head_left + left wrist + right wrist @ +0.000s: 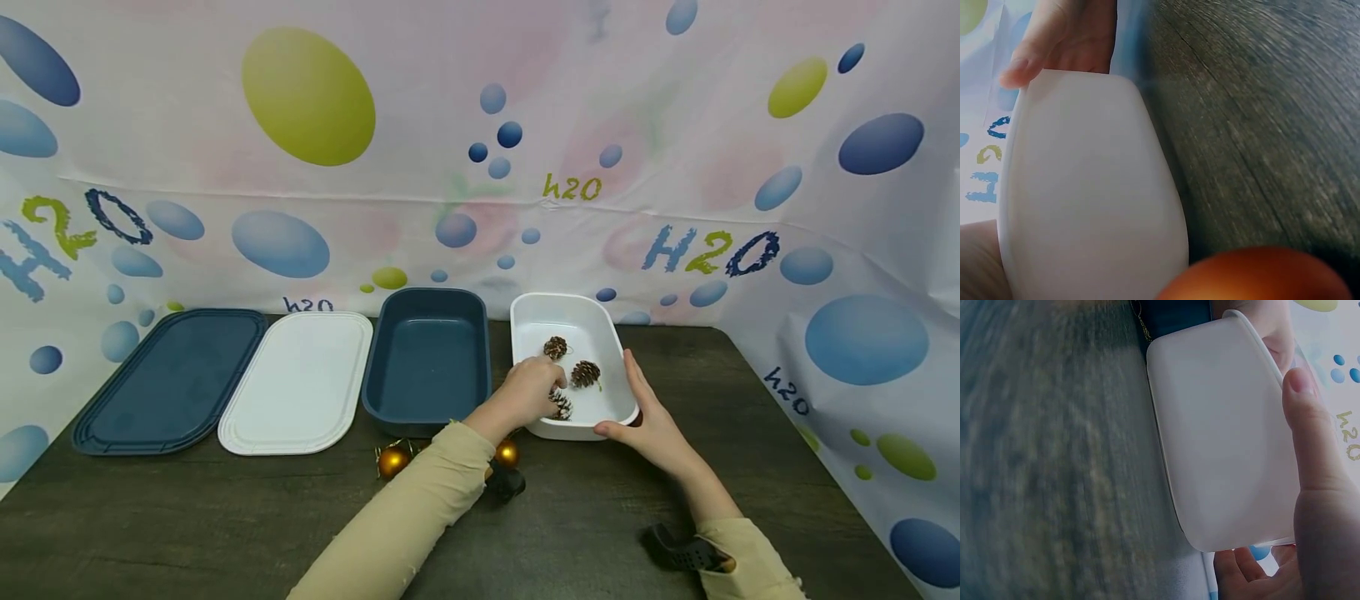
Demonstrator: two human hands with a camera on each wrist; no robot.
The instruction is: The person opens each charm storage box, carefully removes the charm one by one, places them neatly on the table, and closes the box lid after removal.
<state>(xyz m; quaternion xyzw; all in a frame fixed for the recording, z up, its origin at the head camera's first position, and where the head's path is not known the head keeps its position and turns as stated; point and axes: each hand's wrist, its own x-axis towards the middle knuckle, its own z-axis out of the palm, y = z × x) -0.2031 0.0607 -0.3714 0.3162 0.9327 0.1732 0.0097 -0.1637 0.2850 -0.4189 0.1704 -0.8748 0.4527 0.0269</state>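
Observation:
My left hand [531,389] reaches over the left wall of the white container [543,308], its fingers curled at a white-tipped pine cone [561,407] near the front; the hand covers part of that cone. Two brown pine cones, one farther back [556,347] and one to the right [585,373], lie inside. With the thumb at the near right corner and the fingers along the outer right side, my right hand [651,425] grips the container. In the right wrist view the thumb [1313,431] lies over the rim and fingertips show below the container.
Left of the white container stands a dark blue container [427,367]. Farther left lie a white lid [296,383] and a dark blue lid [172,379]. Two golden ornament balls, one left [393,461] and one right [507,452] of the left forearm, lie in front on the dark table [585,517].

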